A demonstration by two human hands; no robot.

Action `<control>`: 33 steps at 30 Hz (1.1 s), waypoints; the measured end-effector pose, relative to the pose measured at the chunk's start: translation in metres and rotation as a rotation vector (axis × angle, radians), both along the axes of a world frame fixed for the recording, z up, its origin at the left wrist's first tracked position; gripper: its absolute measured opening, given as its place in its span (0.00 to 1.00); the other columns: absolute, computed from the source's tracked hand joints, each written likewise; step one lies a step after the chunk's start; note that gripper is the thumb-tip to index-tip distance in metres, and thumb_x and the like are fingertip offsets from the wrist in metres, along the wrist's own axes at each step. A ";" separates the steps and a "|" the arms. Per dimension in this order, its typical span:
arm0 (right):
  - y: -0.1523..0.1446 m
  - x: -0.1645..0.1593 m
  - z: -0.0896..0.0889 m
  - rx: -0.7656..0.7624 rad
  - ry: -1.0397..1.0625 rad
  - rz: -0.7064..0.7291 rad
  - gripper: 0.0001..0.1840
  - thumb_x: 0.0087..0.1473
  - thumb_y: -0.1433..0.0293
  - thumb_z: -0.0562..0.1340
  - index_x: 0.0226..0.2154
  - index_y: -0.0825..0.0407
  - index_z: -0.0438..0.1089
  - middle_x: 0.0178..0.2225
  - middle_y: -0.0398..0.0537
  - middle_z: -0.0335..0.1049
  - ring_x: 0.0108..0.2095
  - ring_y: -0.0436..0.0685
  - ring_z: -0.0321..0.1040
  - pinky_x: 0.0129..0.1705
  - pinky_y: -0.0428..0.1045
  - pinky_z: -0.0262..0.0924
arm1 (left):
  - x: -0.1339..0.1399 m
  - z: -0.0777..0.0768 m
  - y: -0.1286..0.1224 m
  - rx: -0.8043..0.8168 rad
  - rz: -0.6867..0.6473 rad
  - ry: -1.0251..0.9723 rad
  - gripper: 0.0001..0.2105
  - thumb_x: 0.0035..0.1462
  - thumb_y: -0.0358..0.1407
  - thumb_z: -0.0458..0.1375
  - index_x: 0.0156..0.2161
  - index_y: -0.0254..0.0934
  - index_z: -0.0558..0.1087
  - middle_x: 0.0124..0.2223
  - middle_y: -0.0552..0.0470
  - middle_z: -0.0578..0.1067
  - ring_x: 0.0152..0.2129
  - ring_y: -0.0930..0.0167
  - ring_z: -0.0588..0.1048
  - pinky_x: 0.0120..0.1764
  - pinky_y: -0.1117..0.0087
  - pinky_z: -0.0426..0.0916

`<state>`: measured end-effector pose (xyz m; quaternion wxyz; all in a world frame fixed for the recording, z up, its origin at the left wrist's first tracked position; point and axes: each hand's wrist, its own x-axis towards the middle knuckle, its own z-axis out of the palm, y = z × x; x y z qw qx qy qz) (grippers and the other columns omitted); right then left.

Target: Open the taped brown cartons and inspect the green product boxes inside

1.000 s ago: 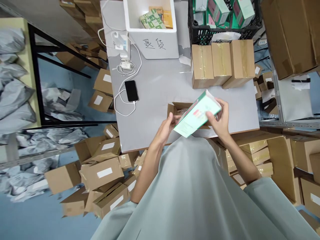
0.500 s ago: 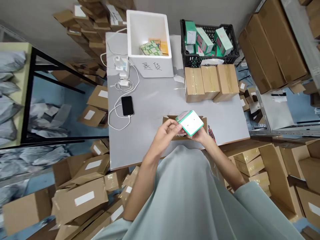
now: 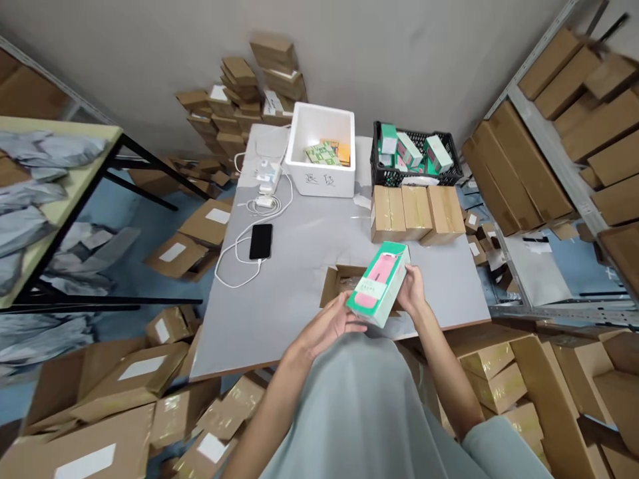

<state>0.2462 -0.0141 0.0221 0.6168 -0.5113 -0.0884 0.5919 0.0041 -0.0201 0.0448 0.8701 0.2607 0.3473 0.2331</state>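
Note:
Between my two hands is a green and white product box (image 3: 380,283) with a pink picture on its front, tilted with its upper end to the right. My left hand (image 3: 332,324) supports its lower left end, the fingers partly beneath it. At the upper right side, my right hand (image 3: 412,291) grips the box, its fingers partly hidden behind it. Below the held box, an open cardboard carton (image 3: 330,291) sits on the grey table (image 3: 309,233), largely covered by the box and my hands.
A white foam bin (image 3: 322,181) with packets stands at the back, beside a black crate (image 3: 377,174) of similar green boxes. Taped brown cartons (image 3: 388,211) sit before the crate. A phone (image 3: 260,241) and cables lie left. Cartons (image 3: 200,392) crowd the floor.
My hands have turned the green box, so its pink-pictured front shows instead of a white face. The head view has tilted up, showing more wall.

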 end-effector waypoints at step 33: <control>-0.018 0.032 -0.016 0.272 -0.319 -0.035 0.36 0.48 0.48 0.83 0.55 0.44 0.79 0.49 0.52 0.85 0.43 0.62 0.83 0.47 0.56 0.79 | 0.100 0.004 0.064 0.468 0.095 0.271 0.33 0.50 0.57 0.79 0.53 0.43 0.76 0.61 0.42 0.82 0.65 0.50 0.79 0.69 0.49 0.73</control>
